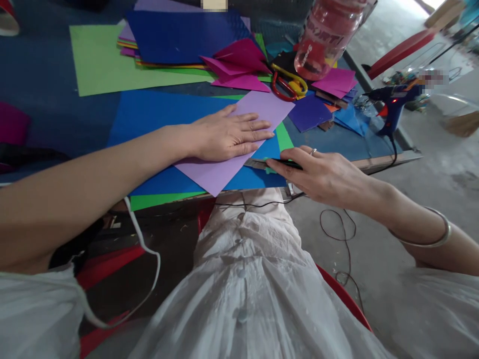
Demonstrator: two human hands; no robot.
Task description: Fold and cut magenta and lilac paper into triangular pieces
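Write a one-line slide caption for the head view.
Left hand flat on lilac paper; right hand holds a cutter at its edge.

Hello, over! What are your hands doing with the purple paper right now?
Left hand flat on purple paper, pinning it. Right hand holds craft knife at its edge. Scissors and glue gun lie apart.

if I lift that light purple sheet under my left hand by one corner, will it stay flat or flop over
The light purple sheet would probably droop: it looks thin and lies flat like the other coloured papers. It seems very light, so it could slide on the smooth blue sheet beneath once the left hand lifts. The right hand holds a cutter at its edge.
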